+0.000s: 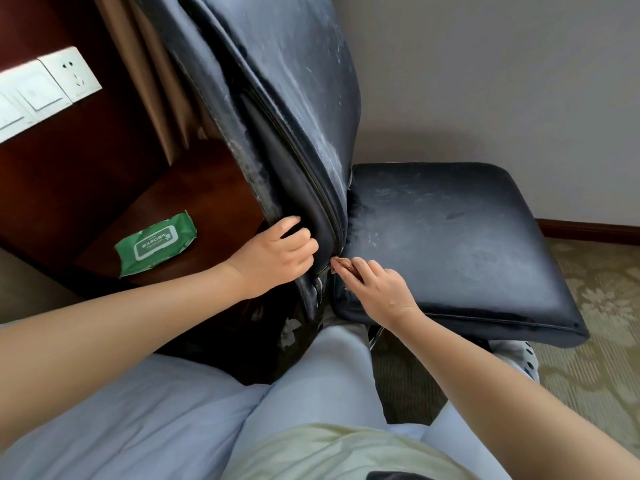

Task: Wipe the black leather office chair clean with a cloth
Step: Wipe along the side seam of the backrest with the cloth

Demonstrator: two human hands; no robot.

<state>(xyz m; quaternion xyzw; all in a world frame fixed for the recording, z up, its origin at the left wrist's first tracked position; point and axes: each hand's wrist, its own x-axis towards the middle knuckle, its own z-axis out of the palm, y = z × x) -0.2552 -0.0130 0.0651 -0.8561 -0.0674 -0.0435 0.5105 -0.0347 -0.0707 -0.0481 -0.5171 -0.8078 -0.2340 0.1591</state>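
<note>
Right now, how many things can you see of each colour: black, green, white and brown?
Black: 1, the office chair
Green: 1, the wipes pack
White: 1, the wall socket panel
Brown: 1, the small cloth pinched in the right hand
Total: 4

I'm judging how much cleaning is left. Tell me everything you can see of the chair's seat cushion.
The seat cushion is a squarish, padded slab of dark, leather-like material with piped edges, lying roughly level beside the upright backrest. Its top shows a whitish dusty film and smears, heaviest near the backrest. The right hand pinches a small brownish cloth at its near back corner, by the gap.
</note>
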